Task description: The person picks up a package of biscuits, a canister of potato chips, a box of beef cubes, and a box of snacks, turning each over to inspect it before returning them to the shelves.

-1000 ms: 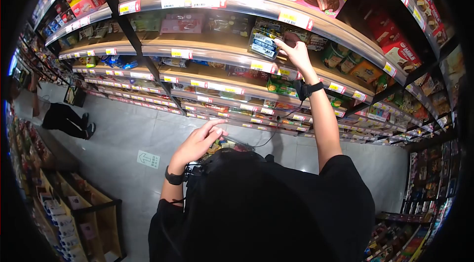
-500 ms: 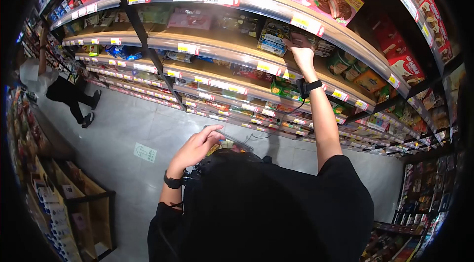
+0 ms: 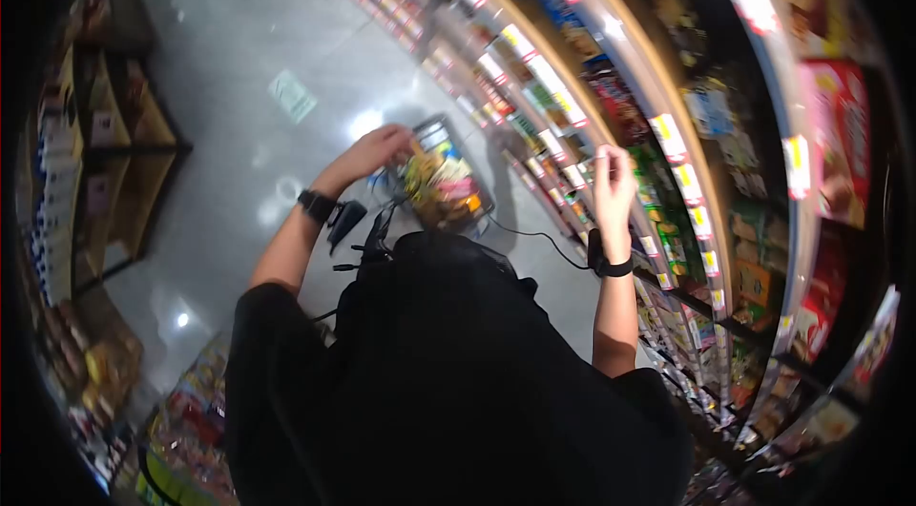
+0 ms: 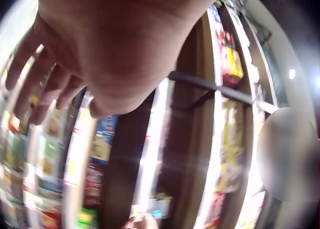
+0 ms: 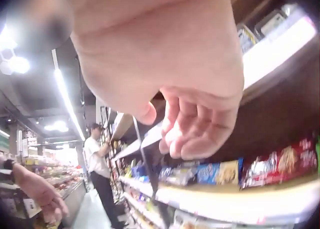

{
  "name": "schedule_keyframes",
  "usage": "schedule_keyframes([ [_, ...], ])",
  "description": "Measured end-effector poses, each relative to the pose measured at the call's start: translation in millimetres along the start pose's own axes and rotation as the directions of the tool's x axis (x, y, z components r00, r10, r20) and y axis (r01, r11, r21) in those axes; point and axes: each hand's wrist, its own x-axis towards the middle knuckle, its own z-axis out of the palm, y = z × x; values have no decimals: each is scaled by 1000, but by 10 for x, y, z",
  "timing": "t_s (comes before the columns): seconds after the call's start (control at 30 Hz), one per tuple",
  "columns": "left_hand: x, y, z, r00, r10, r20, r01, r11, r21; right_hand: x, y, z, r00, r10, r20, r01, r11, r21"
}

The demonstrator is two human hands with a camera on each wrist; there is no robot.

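Note:
My right hand [image 3: 614,186] is in front of the shelf fronts, its fingers loosely curled with nothing in them. In the right wrist view the thumb stands apart from the bent fingers [image 5: 195,126]. Beyond it on a shelf sits a clear plastic pack with a blue and white label [image 3: 708,110]. My left hand [image 3: 379,151] hovers at the left side of a basket [image 3: 467,158] filled with colourful snack packs [image 3: 444,184]. The left wrist view has its fingers [image 4: 47,86] spread and relaxed, holding nothing.
Long shelves with price tags [image 3: 673,144] run along the right. Blue [image 5: 217,173] and red [image 5: 280,161] snack bags lie on one. A low wooden rack [image 3: 114,182] stands left. Another person [image 5: 100,164] stands down the aisle. A thin black cable [image 3: 544,237] runs toward my right wrist.
My right hand has left the labelled plastic pack and drawn back from the shelf; the pack stays there. The head view has turned left, so the shelves now stand at the right.

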Motion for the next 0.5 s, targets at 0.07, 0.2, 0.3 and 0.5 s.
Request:
schedule_keyframes([
  [0.07, 143, -560, -193, 981, -34, -192, 34, 999, -4, -269, 87, 510, 924, 178, 338, -185, 983, -12],
  [0.2, 245, -2123, -157, 971, -64, -230, 199, 750, 631, -872, 828, 1627, 733, 267, 625, -250, 961, -116],
  [0.3, 62, -2724, 115, 996, -79, 33, 18, 573, 819, -1347, 1398, 2337, 647, 290, 705, -138, 954, -265],
  [0.5, -87, -3781, 500, 820, 232, 524, -535, 637, 555, -2300, 2372, 3461, 404, 489, 773, -322, 867, -380],
])
